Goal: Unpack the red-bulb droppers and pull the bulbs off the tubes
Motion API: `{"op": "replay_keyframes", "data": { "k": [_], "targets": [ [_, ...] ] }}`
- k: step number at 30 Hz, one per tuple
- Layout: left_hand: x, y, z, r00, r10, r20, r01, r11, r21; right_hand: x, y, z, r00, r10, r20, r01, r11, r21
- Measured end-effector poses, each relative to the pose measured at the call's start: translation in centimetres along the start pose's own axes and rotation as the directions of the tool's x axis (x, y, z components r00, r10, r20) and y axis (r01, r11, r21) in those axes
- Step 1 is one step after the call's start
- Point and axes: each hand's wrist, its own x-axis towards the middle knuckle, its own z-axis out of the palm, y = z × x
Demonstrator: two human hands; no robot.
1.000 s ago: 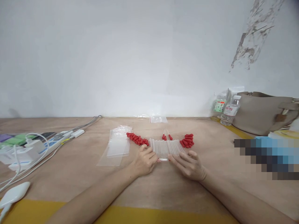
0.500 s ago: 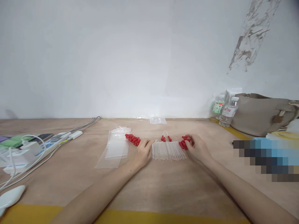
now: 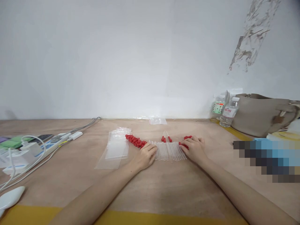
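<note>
A row of clear glass dropper tubes [image 3: 170, 151] lies side by side on the table between my hands. My left hand [image 3: 144, 155] rests at the row's left end, its bent fingers closed over the outermost tubes; its thumb is hidden. At the right end, my right hand [image 3: 195, 150] pinches a red rubber bulb [image 3: 184, 145] between thumb and fingers, and more red bulbs [image 3: 187, 137] show behind it. Beyond the row lie three droppers [image 3: 164, 139] with red bulbs on them. A heap of red-bulbed pieces [image 3: 135, 140] stretches up and left from my left hand.
Clear plastic bags [image 3: 116, 148] lie left of the red heap, and a small bag [image 3: 158, 121] by the wall. A power strip [image 3: 47, 146] with chargers and cables occupies the left. Plastic bottles [image 3: 228, 113] and a grey-beige bag [image 3: 257, 114] stand at the back right.
My left hand has shifted slightly right, over the left-end tubes, uncovering more of the red heap. My right hand has moved a little left and down over the red bulbs.
</note>
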Motion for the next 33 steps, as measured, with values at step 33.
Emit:
{"op": "replay_keyframes", "data": {
  "k": [33],
  "targets": [
    [-1.2, 0.8, -1.8, 0.997, -0.08, -0.01, 0.08, 0.996, 0.024, 9.9, -4.0, 2.8, 0.754, 0.458, 0.47, -0.452, 0.882, -0.135]
  ]
}}
